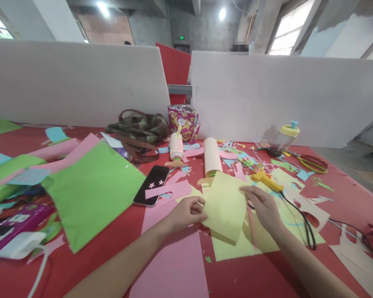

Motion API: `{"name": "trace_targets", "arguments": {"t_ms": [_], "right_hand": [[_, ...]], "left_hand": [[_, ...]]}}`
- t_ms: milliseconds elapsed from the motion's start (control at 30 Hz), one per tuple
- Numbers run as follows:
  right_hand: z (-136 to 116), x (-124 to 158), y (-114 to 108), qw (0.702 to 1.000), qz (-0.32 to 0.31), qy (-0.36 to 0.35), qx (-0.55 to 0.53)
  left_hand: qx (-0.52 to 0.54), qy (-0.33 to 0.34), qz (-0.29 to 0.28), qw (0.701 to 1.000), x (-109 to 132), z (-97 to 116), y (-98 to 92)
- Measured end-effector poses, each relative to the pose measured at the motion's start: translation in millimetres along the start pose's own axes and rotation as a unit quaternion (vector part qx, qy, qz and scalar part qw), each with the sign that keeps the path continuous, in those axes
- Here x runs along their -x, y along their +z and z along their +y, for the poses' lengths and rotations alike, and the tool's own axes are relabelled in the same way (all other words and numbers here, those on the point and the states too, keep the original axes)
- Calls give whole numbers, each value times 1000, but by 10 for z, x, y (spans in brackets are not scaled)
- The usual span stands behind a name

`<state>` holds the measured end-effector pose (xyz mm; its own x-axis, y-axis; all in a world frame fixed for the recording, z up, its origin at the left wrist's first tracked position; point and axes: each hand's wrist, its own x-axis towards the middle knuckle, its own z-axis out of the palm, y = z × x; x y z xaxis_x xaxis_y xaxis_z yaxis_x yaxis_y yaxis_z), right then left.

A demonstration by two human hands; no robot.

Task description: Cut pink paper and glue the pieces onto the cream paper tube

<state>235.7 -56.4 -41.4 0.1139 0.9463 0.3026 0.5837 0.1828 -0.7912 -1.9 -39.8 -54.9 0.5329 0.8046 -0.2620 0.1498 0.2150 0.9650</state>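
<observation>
A pale yellow paper piece is held up between both hands, tilted above a larger yellow sheet on the table. My left hand pinches its left edge, with thumb and fingers closed. At the upper right edge, my right hand grips the same piece with its fingertips. Just behind the paper stands a cream paper tube. A yellow glue gun with a black cord lies beyond my right hand. Under my left forearm lies a pink sheet.
A phone lies left of my left hand, near a large green sheet. Scissors and a yellow-lidded clear jar are at the back right. A purple power strip sits far left; paper scraps litter the red table.
</observation>
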Motion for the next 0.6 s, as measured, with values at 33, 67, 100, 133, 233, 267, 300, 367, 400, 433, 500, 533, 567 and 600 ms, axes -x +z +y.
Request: {"name": "trace_targets", "arguments": {"t_ms": [33, 67, 100, 133, 233, 267, 300, 367, 400, 433, 500, 533, 567, 600], "right_hand": [[11, -2, -8, 1000, 23, 13, 5], [21, -5, -18, 998, 48, 28, 9], [28, -8, -31, 996, 72, 43, 9], [34, -11, -47, 994, 92, 59, 2], [60, -19, -95, 985, 131, 107, -41], [77, -22, -105, 982, 133, 121, -64], [100, -23, -110, 980, 125, 130, -86], [150, -23, -100, 982, 66, 134, -119], [171, -20, -86, 984, 17, 130, -119], [185, -16, -66, 987, -36, 120, -103], [191, -2, -14, 989, -120, 82, -31], [184, 5, 14, 988, -143, 49, 11], [175, 12, 41, 987, -156, 9, 48], [168, 17, 65, 983, -162, -33, 78]], "left_hand": [[6, 2, -7, 1000, 4, 6, 2], [13, 4, -12, 1000, 7, 13, 5], [22, 10, -15, 1000, 8, 19, 7], [30, 18, -16, 999, 6, 24, 10], [56, 55, 2, 997, -13, 25, 16], [59, 63, 12, 996, -22, 24, 15], [52, 70, 27, 996, -30, 23, 12], [-2, 90, 79, 993, -46, 19, -7], [-52, 104, 113, 987, -55, 14, -23], [-113, 125, 151, 974, -65, 5, -43], [-255, 171, 225, 925, -86, -30, -88], [-327, 185, 254, 891, -96, -56, -108], [-396, 189, 275, 856, -104, -86, -124], [-460, 183, 287, 820, -110, -117, -133]]}}
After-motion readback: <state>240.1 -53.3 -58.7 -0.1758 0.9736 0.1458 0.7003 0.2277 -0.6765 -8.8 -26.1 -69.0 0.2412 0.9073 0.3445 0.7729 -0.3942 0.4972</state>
